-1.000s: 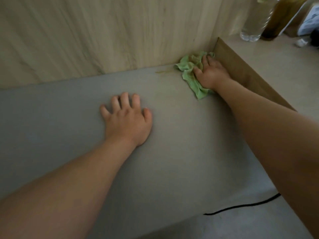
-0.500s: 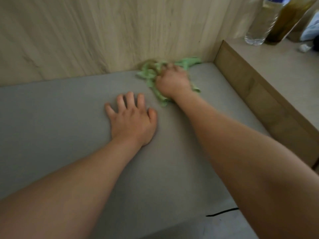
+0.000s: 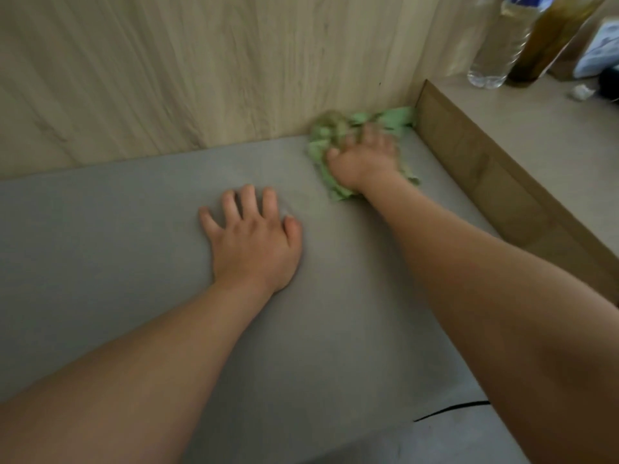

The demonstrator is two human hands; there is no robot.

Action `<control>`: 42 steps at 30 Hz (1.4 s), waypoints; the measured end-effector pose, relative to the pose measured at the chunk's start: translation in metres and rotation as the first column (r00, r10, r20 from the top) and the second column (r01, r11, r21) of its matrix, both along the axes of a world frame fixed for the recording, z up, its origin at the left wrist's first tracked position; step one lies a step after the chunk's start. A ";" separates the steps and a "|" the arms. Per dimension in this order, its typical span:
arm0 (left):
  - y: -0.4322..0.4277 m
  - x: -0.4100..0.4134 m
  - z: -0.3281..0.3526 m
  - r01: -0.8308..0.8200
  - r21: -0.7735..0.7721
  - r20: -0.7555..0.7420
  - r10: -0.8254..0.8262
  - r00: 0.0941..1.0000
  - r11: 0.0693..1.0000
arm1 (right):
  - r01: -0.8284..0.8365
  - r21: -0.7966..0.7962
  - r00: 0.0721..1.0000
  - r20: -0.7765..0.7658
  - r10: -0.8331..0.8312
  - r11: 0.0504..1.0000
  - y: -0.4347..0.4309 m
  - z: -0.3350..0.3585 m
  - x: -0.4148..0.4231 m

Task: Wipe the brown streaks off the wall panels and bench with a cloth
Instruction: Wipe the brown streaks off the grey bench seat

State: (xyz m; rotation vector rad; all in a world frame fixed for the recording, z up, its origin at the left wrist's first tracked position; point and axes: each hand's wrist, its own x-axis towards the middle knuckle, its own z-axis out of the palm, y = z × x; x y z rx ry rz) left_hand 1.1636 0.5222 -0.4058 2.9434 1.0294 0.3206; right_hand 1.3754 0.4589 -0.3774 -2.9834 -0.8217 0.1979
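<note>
A crumpled green cloth [image 3: 321,133] lies on the grey bench [image 3: 134,262], where the bench meets the pale wood wall panel [image 3: 201,78], close to the right corner. My right hand [image 3: 365,159] presses down on the cloth with its fingers spread over it; the hand is motion-blurred. The cloth's left edge looks brownish. My left hand [image 3: 254,239] rests flat on the bench with spread fingers, a short way left of the cloth and nearer to me. No streak shows on the bare bench or panel.
A brown side panel [image 3: 495,195] of a raised ledge [image 3: 536,135] bounds the bench on the right. A clear plastic bottle [image 3: 495,45], a dark bottle [image 3: 549,38] and a scrap of white paper [image 3: 581,92] stand on the ledge. A black cable [image 3: 449,410] lies below the bench's front edge.
My right hand swept the cloth left from the corner along the wall, then back part way to the right. The brown streak seen earlier is gone. My left hand stayed put.
</note>
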 end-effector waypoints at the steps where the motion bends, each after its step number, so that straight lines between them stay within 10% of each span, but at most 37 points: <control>1: 0.000 0.000 0.000 0.000 0.000 -0.002 0.000 1.000 1.000 | -0.147 0.009 0.989 0.010 0.147 0.989 0.014 -0.002 -0.018; 5: 0.000 0.001 0.001 0.005 0.000 -0.015 -0.005 1.000 1.000 | -0.440 0.067 0.897 -0.008 0.442 0.895 0.010 0.002 -0.030; 13: 0.001 0.000 -0.001 -0.002 -0.004 -0.001 0.002 1.000 1.000 | 0.110 0.017 0.994 0.009 -0.110 0.994 -0.053 -0.001 0.037; 22: 0.003 0.000 0.002 -0.008 -0.038 -0.047 0.006 0.999 0.999 | -0.332 0.038 0.943 -0.007 0.333 0.942 -0.096 0.001 -0.032; 35: 0.020 -0.004 0.034 0.065 -0.336 -0.176 -0.130 0.976 0.939 | 0.201 -0.054 0.979 -0.023 -0.202 0.978 -0.047 0.009 0.005; 42: 0.132 -0.130 0.045 -0.287 -0.140 -0.118 0.272 0.955 0.948 | -0.258 -0.028 0.966 0.018 0.259 0.966 0.095 0.005 -0.132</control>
